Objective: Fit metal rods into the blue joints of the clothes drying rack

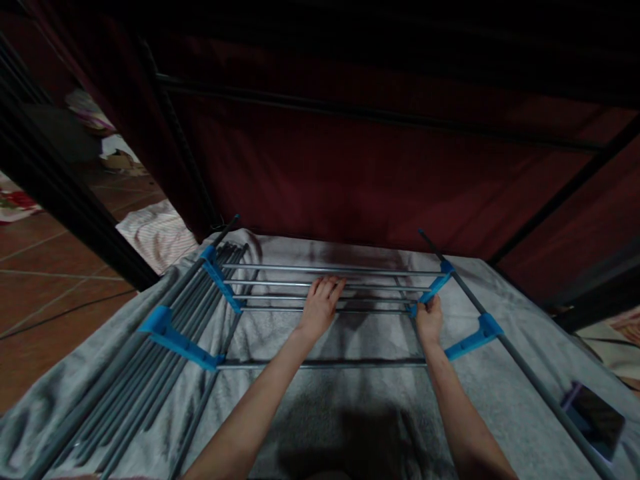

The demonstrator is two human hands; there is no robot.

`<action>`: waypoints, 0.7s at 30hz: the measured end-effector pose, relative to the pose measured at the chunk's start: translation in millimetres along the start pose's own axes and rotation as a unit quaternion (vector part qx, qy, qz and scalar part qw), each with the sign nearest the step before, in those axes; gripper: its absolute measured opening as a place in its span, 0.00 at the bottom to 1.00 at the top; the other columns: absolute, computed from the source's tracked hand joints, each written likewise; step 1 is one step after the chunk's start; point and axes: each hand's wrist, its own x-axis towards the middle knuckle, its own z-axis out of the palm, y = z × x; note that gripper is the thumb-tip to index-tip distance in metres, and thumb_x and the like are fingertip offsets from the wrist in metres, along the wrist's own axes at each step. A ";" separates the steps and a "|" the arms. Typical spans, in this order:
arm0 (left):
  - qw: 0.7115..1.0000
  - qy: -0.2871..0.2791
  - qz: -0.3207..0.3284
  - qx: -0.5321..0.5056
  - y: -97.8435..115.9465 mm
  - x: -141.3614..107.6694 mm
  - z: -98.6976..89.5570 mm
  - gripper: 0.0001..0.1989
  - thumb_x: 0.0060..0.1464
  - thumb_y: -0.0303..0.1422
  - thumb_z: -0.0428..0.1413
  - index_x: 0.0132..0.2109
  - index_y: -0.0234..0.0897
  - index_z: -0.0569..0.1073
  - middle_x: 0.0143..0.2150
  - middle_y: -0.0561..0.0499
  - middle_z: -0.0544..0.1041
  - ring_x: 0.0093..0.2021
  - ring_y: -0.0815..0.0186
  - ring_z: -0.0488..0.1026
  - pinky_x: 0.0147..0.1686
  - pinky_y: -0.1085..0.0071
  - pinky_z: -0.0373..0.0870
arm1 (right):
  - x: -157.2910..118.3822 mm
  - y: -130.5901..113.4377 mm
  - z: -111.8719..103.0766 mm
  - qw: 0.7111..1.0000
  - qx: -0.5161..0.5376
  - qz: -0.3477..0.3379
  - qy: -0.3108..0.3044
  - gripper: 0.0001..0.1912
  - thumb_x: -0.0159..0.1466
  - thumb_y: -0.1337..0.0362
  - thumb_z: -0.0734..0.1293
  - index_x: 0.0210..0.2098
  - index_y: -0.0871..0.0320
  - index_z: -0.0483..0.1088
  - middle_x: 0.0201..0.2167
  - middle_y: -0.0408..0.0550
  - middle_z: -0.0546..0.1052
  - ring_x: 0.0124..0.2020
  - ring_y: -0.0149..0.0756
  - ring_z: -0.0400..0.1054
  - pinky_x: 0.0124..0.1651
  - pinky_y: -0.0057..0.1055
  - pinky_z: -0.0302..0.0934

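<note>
A partly assembled rack of grey metal tubes, thin metal rods and blue plastic brackets lies in front of me. My left hand is closed over the parallel rods near their middle, its thumb hidden. At their right end, my right hand grips the lower part of the far right blue bracket; its fingertips are partly hidden. The far left bracket holds the rods' other ends. Nearer me, a single rod runs between the near left bracket and the near right bracket.
Several loose grey tubes lie side by side at the left. The rack rests on a grey blanket. A phone lies at the right. Dark red fabric hangs behind on a black frame. Brown floor tiles show at left.
</note>
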 end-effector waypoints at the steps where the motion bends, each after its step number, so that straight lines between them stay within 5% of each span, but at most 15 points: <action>1: 1.000 0.014 -0.009 -0.002 -1.6 -8.4 -0.5 0.33 0.56 0.18 0.51 0.68 0.37 0.64 0.62 0.40 0.71 0.65 0.55 0.65 0.65 0.53 0.60 | -1.0 3.6 0.2 1.000 0.001 0.000 -0.004 0.20 0.55 0.55 0.61 0.46 0.54 0.68 0.34 0.46 0.75 0.35 0.40 0.68 0.43 0.38 0.63; 7: 0.994 0.071 -0.087 -0.006 -13.6 -63.2 -7.9 0.28 0.59 0.20 0.49 0.63 0.43 0.70 0.60 0.40 0.72 0.65 0.54 0.66 0.63 0.52 0.63 | -18.3 24.2 2.5 1.000 -0.002 0.002 -0.012 0.27 0.54 0.55 0.62 0.52 0.55 0.67 0.41 0.50 0.77 0.43 0.45 0.71 0.47 0.43 0.66; 11: 0.963 0.151 -0.222 -0.027 -32.2 -81.1 -25.3 0.18 0.62 0.25 0.48 0.53 0.42 0.75 0.54 0.40 0.73 0.57 0.54 0.70 0.56 0.54 0.68 | -48.4 18.1 2.4 1.000 -0.013 -0.012 0.007 0.32 0.56 0.58 0.62 0.59 0.60 0.64 0.51 0.60 0.73 0.52 0.51 0.68 0.55 0.51 0.64; 16: 0.853 0.350 -0.387 -0.013 -68.4 -74.2 -57.2 0.09 0.62 0.34 0.51 0.47 0.39 0.70 0.49 0.41 0.71 0.56 0.52 0.69 0.59 0.52 0.66 | -73.9 -42.5 0.7 0.983 -0.023 -0.180 -0.032 0.26 0.65 0.62 0.58 0.61 0.56 0.66 0.54 0.59 0.71 0.56 0.49 0.66 0.58 0.52 0.63; 19: 0.798 0.426 -0.425 -0.024 -91.9 -65.1 -71.0 0.18 0.60 0.36 0.53 0.56 0.35 0.66 0.56 0.37 0.69 0.61 0.52 0.66 0.64 0.53 0.62 | -70.5 -94.9 5.3 0.956 -0.019 -0.289 -0.041 0.25 0.67 0.65 0.58 0.62 0.53 0.65 0.56 0.57 0.70 0.60 0.46 0.65 0.60 0.50 0.62; 21: 0.789 0.427 -0.439 -0.052 -107.6 -59.5 -76.8 0.26 0.60 0.36 0.53 0.62 0.33 0.61 0.63 0.34 0.65 0.67 0.51 0.61 0.68 0.52 0.56 | -64.2 -125.0 11.8 0.936 -0.034 -0.347 -0.042 0.25 0.68 0.66 0.57 0.63 0.52 0.64 0.58 0.57 0.69 0.61 0.46 0.63 0.62 0.49 0.60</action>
